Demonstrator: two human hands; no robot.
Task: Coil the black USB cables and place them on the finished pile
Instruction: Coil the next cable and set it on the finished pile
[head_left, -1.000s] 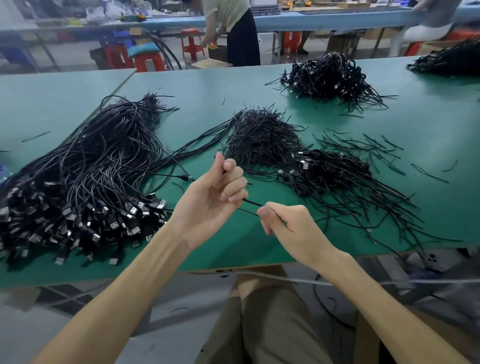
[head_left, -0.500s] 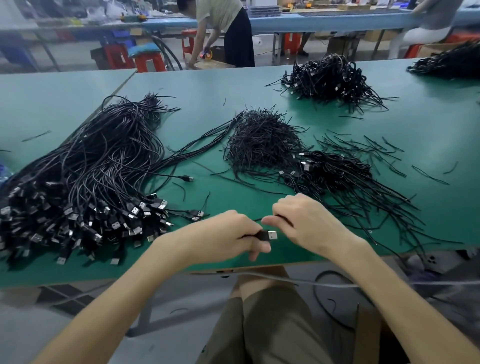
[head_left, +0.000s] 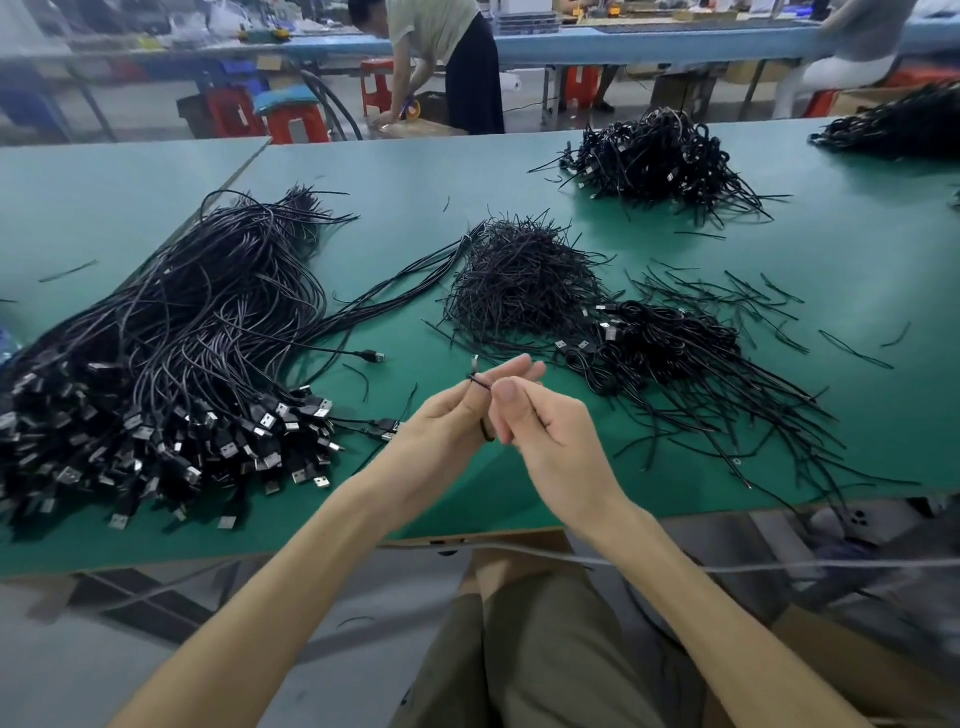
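A single wide-angle view comes from the person's head, looking forward and down. It sits close above the hands (head_left: 488, 431), which meet near the frame's centre, with both forearms running in from the bottom edge. The green table (head_left: 395, 171) fills the middle, bowed by the lens. Farther benches cross the top edge.

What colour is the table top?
Green, the table, plain with no pattern; head view shows it.

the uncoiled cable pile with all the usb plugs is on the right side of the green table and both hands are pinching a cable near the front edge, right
Not quite. In the head view the uncoiled cable pile lies on the left side of the green table. The left hand and right hand do pinch a cable near the front edge.
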